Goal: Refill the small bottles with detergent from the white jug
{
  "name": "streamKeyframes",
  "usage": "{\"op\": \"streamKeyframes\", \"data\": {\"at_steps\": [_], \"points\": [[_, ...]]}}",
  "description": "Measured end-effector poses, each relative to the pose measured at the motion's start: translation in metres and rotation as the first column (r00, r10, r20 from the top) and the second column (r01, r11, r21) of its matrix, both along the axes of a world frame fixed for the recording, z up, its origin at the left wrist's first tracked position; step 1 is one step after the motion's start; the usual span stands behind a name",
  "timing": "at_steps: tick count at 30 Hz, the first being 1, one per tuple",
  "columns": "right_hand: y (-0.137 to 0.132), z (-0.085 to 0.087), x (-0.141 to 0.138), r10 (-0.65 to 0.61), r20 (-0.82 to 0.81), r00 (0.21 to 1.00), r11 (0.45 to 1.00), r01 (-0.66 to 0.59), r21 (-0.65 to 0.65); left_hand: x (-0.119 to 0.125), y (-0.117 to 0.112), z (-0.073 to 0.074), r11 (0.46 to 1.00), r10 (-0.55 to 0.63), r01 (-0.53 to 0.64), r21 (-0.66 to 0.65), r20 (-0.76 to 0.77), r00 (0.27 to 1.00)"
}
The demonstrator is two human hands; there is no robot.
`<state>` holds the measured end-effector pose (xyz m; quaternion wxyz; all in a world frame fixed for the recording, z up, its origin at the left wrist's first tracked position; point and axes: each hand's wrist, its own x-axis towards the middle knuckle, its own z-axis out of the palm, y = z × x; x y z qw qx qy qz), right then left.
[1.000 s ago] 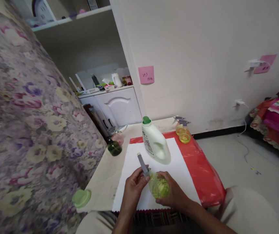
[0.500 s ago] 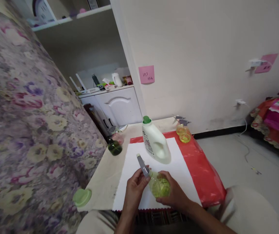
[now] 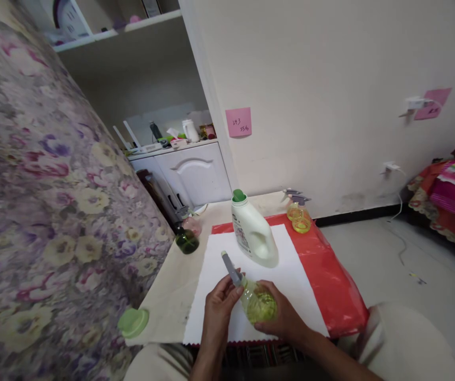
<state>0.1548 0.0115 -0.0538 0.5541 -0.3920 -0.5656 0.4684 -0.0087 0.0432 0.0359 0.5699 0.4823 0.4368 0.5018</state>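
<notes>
Wrapped round the bottle point(image 3: 256, 301), the right hand point(image 3: 282, 313) holds it tilted over the white sheet point(image 3: 212, 255); the left hand point(image 3: 218, 306) pinches its gray spray top point(image 3: 231, 269). Yellow-green liquid point(image 3: 262, 311) is inside; the top looks on, maybe not tight.

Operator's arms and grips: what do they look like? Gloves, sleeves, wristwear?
Left grip and right grip: bare human hands, no gloves. Left forearm and right forearm: no sleeves, watches, cables or markings visible. Rings: can't tell.
</notes>
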Motion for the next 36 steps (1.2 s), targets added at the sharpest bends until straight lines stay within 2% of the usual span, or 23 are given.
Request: {"op": "streamKeyframes", "data": {"at_steps": [8, 16, 20, 24, 28, 33, 36], "points": [[0.0, -0.004, 0.001, 0.02, -0.036, 0.999, 1.0, -0.02, -0.012, -0.005, 0.0, 0.004, 0.996, -0.092, 0.092, 0.001, -0.039, 0.995], [0.002, -0.006, 0.001, 0.009, 0.009, 1.0, 0.999, -0.009, 0.038, -0.004, 0.001, -0.002, 0.997, 0.026, -0.019, 0.069, -0.109, 0.994], [0.002, -0.001, 0.004, 0.093, -0.08, 0.992, 0.996, -0.092, 0.01, -0.004, 0.001, -0.001, 0.994, 0.009, 0.003, 0.11, -0.108, 0.994], [0.001, 0.008, 0.004, 0.231, -0.349, 0.908, 0.962, -0.266, -0.057, -0.003, -0.001, -0.001, 0.997, -0.004, 0.007, 0.074, -0.038, 0.999], [-0.003, 0.014, 0.0, 0.246, -0.588, 0.771, 0.926, -0.367, -0.094, -0.001, -0.002, -0.003, 0.998, 0.026, -0.027, 0.051, 0.023, 0.999], [-0.008, 0.016, -0.005, 0.239, -0.71, 0.663, 0.872, -0.469, -0.144, 0.001, -0.003, -0.004, 0.999, 0.019, -0.022, 0.037, 0.077, 0.997], [-0.007, 0.011, -0.009, 0.204, -0.74, 0.641, 0.854, -0.487, -0.186, 0.002, -0.006, -0.002, 0.999, -0.002, -0.002, 0.052, 0.093, 0.996]]}}
